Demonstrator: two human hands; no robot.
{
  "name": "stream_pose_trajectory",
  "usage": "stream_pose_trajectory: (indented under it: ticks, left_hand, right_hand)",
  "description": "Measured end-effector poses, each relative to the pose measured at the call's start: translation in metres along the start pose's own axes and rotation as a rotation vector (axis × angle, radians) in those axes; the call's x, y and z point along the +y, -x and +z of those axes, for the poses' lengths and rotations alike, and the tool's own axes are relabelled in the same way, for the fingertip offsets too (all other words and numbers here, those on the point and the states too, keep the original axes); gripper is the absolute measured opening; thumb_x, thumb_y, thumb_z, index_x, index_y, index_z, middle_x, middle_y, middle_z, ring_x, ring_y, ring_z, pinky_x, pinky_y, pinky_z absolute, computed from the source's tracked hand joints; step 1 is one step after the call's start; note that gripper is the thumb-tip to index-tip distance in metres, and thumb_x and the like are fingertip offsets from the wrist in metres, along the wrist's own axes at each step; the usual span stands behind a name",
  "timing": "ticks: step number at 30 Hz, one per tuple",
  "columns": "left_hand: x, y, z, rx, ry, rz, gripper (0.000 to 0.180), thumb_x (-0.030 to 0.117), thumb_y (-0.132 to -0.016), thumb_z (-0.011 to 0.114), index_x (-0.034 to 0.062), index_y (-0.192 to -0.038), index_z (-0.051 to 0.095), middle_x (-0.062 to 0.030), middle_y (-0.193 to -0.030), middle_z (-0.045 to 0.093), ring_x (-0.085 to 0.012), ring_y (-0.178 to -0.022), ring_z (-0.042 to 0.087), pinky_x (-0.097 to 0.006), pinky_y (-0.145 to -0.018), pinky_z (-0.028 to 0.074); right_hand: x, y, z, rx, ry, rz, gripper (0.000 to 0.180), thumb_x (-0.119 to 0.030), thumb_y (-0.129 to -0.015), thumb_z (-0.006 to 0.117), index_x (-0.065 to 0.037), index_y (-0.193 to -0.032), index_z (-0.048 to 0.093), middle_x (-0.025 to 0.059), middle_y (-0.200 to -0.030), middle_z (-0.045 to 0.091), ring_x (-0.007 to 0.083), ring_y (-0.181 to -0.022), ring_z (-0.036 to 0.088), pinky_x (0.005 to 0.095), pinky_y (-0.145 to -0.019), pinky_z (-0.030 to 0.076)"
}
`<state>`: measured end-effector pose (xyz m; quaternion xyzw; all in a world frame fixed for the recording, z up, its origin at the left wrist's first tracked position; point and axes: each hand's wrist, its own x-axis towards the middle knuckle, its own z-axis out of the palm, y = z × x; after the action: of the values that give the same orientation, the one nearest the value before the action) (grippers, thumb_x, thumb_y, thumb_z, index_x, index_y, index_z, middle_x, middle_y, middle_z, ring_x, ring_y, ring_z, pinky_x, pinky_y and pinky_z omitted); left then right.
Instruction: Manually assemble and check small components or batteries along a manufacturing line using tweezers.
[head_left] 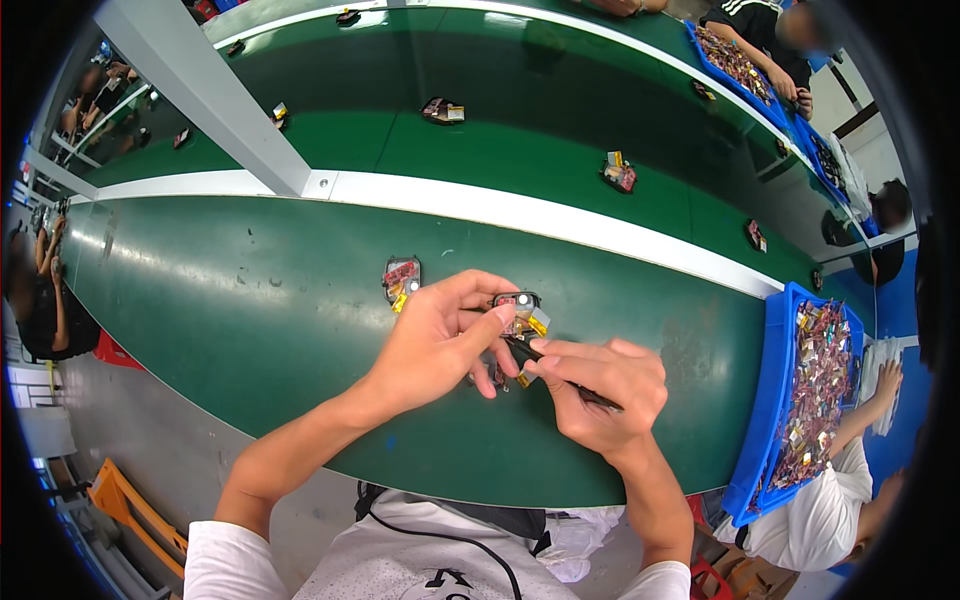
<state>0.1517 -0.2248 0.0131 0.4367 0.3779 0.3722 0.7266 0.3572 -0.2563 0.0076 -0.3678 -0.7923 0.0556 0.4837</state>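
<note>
A factory assembly line: two long green conveyor belts (250, 300) run side by side, parted by a white rail (520, 212). Small electronic parts (619, 172) ride along them, blue bins (770, 400) of parts sit at the right edge, and other workers (770, 40) sit alongside.

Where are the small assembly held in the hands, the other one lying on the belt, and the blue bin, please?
held small assembly (520, 310), head view, its black frame
small assembly on the belt (402, 277), head view, its middle
blue bin (768, 390), head view, its near wall
</note>
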Motion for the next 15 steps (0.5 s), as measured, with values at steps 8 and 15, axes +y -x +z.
stream_pose_trajectory:
  ticks: [8, 15]
  left_hand:
    - [-0.003, 0.000, 0.010, 0.064, -0.146, 0.043, 0.026, 0.008, -0.100, 0.063, -0.0084, -0.119, 0.057, -0.0153, -0.104, 0.067, -0.0157, -0.073, 0.071, -0.025, -0.050, 0.058]
    - [-0.003, 0.001, 0.015, 0.169, -0.298, 0.035, 0.022, 0.008, -0.096, 0.069, -0.0073, -0.110, 0.062, -0.0105, -0.089, 0.073, -0.0100, -0.058, 0.067, -0.024, -0.048, 0.051]
  right_hand:
    - [0.003, 0.003, -0.002, -0.053, 0.046, -0.061, 0.032, 0.005, -0.057, 0.080, -0.009, -0.086, 0.075, 0.0037, -0.092, 0.079, 0.0107, -0.051, 0.057, 0.0238, -0.045, 0.035]
    - [0.000, 0.003, 0.001, -0.095, 0.041, -0.082, 0.031, 0.003, -0.056, 0.079, -0.010, -0.084, 0.075, 0.0026, -0.092, 0.079, 0.0106, -0.051, 0.057, 0.0245, -0.045, 0.036]
